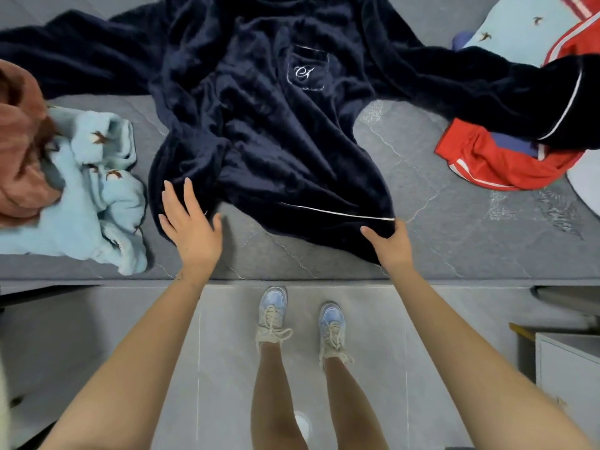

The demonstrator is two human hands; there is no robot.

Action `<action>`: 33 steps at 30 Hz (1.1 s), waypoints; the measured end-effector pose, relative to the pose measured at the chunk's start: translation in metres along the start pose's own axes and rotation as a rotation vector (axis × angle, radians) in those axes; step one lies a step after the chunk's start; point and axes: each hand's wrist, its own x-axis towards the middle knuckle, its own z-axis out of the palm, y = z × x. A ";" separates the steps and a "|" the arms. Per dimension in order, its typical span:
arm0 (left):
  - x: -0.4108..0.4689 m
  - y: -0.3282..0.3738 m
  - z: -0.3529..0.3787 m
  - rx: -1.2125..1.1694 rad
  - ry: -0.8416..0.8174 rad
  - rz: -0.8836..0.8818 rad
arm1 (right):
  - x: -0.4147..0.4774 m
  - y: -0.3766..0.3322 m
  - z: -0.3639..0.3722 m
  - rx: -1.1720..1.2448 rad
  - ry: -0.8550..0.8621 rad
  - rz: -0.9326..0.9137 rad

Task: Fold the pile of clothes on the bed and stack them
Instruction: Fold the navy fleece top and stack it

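A large navy fleece top (259, 125) with a white embroidered chest pocket lies spread front-up across the grey bed (454, 228), sleeves stretched left and right. My left hand (191, 222) lies flat with straight fingers on the lower left corner of its hem. My right hand (391, 245) pinches the lower right corner of the hem, next to the white piping. A crumpled light blue garment (97, 196) with small bird prints sits at the left, with a rust-brown garment (19, 151) beside it. A red garment (506, 164) with white stripes lies at the right, partly under the navy sleeve.
More light blue printed fabric (519, 24) lies at the far right corner. The bed's near edge runs across the middle of the view, with my legs and shoes (302, 319) on the grey tiled floor below. A white cabinet (568, 362) stands at the lower right.
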 end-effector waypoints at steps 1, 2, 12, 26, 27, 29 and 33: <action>0.002 -0.004 -0.001 0.008 0.010 -0.002 | -0.003 0.001 0.005 0.007 -0.007 -0.008; 0.004 -0.008 -0.003 0.012 0.024 -0.019 | -0.006 0.002 0.010 0.019 -0.017 -0.014; 0.028 -0.045 -0.023 -0.659 -0.048 -0.395 | -0.020 -0.003 0.022 0.265 0.088 -0.055; 0.046 -0.063 -0.100 -1.345 -0.394 -0.587 | -0.046 -0.046 0.013 0.987 -0.004 0.285; 0.044 -0.066 -0.098 -1.283 -0.433 -0.641 | -0.045 -0.044 0.013 0.938 0.026 0.294; 0.038 -0.075 -0.088 -1.000 -0.394 -0.635 | -0.042 -0.038 0.013 0.696 0.188 0.271; 0.023 -0.074 -0.068 -0.358 -0.276 -0.274 | -0.040 -0.021 0.025 0.129 0.242 0.142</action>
